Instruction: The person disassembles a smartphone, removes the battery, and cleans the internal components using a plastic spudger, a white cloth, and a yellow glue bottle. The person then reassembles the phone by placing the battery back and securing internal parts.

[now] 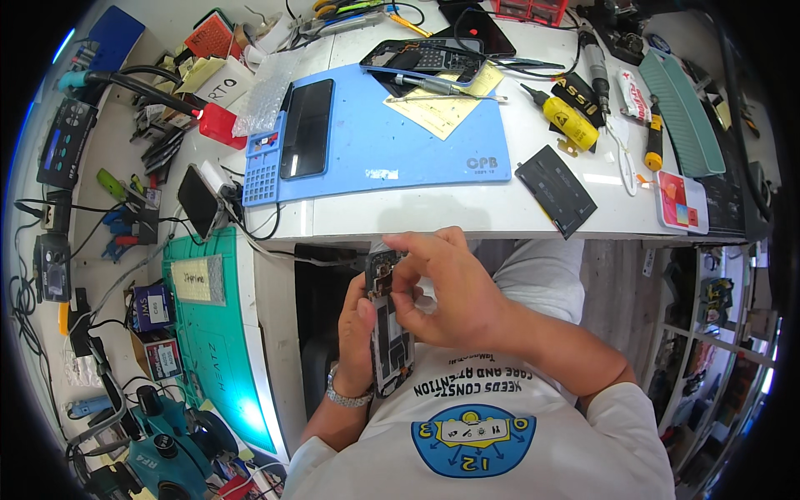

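An opened phone, its inner parts bared, is held upright in front of my lap. My left hand grips it along its left side, with the thumb lying against the near face. Over the upper part of the phone, my right hand is bent with its fingers curled in at the exposed board. One of its fingertips reaches the phone's top edge. Whatever may be pinched between those fingers is too small or hidden to make out.
Ahead on the white bench lie a blue mat with a dark phone, a loose black battery, a yellow bottle and a phone frame. At left are a green mat and a teal microscope.
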Action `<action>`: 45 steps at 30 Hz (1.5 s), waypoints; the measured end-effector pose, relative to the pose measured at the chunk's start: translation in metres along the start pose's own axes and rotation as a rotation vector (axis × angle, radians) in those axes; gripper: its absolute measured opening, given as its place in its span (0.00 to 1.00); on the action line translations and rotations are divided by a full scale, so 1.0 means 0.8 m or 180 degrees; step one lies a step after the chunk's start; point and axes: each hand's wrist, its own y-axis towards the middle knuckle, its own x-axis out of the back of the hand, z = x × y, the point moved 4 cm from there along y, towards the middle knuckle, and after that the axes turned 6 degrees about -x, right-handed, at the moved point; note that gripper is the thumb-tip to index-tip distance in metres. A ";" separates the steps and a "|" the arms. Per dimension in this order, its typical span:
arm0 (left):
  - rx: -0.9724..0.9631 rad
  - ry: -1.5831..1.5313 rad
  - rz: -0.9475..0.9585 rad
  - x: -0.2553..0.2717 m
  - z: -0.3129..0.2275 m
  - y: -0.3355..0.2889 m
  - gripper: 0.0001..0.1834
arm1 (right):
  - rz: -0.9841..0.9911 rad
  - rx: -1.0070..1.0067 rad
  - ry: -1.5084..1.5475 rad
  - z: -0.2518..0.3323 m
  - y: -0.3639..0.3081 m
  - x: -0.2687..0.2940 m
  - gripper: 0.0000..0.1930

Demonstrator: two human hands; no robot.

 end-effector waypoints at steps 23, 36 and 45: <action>0.0404 -0.0832 -0.0271 0.005 0.006 -0.004 0.37 | -0.0148 0.0060 0.0452 -0.016 -0.005 -0.022 0.32; 0.0519 -0.1088 -0.0411 0.007 0.012 -0.005 0.39 | 0.0231 0.0267 0.0472 -0.014 -0.011 -0.029 0.29; 0.0509 -0.1304 -0.0436 0.013 0.016 -0.009 0.39 | 0.0214 0.0531 0.0461 -0.014 -0.021 -0.032 0.33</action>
